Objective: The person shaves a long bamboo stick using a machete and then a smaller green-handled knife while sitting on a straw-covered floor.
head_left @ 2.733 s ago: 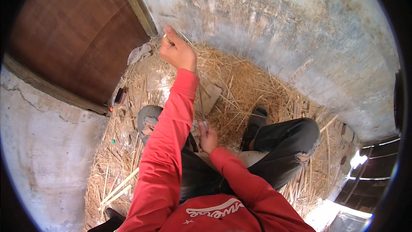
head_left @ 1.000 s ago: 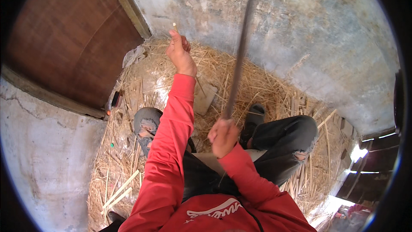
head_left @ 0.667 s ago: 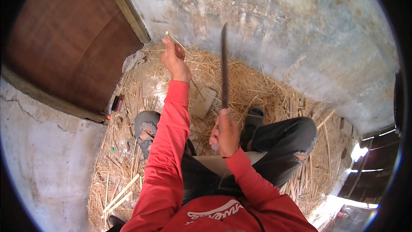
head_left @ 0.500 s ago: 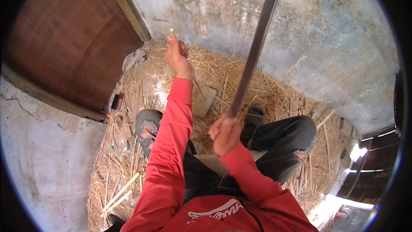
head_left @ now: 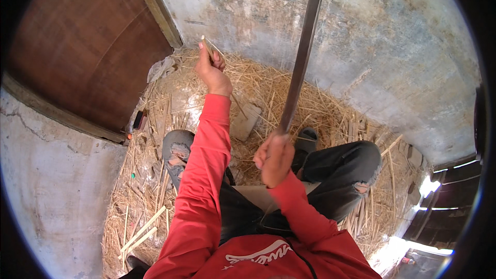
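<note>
Head view: the right hand (head_left: 274, 157) has its grip wrapped tight on the handle of a long machete (head_left: 302, 57), blade raised steeply toward the far wall. The left hand (head_left: 212, 70), arm stretched far ahead, pinches a thin bamboo strip (head_left: 207, 47) upright above the straw-covered floor (head_left: 144, 196). A clean cut calls for keeping the fingers clear below the strike line.
</note>
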A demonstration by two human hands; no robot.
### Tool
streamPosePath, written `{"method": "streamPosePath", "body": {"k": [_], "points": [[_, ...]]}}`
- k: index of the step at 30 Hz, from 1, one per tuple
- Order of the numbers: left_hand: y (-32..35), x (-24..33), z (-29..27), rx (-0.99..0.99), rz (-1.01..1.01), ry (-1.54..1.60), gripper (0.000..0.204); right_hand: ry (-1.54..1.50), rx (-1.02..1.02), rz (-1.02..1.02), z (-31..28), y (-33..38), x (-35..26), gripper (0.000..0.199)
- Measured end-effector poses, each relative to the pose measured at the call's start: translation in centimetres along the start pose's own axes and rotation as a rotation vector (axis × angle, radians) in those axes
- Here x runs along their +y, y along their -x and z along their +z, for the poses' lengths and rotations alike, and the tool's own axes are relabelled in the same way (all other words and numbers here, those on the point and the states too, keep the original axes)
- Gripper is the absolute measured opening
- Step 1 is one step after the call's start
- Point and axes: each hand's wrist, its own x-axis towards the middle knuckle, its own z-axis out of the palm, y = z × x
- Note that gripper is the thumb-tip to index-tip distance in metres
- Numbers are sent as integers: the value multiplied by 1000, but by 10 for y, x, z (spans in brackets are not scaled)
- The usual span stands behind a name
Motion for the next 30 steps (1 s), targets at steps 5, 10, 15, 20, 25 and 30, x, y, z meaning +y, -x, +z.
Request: {"method": "streamPosePath", "body": {"k": [5, 10, 15, 20, 25, 30], "points": [[8, -5, 13, 14, -38, 69, 47, 71, 7, 722, -32, 34, 70, 47], [-3, 2, -14, -62, -24, 46, 38, -18, 199, 719, -49, 12, 33, 51], [-9, -1, -11, -69, -51, 92, 36, -117, 23, 192, -22, -5, -38, 46], [2, -7, 4, -57, -35, 52, 35, 229, -49, 93, -33, 34, 55, 43], [7, -7, 4, -62, -28, 136, 36, 71, 231, 875, -57, 35, 80, 45], [4, -5, -2, -23, 14, 129, 35, 7, 103, 468, -36, 0, 2, 45]]}}
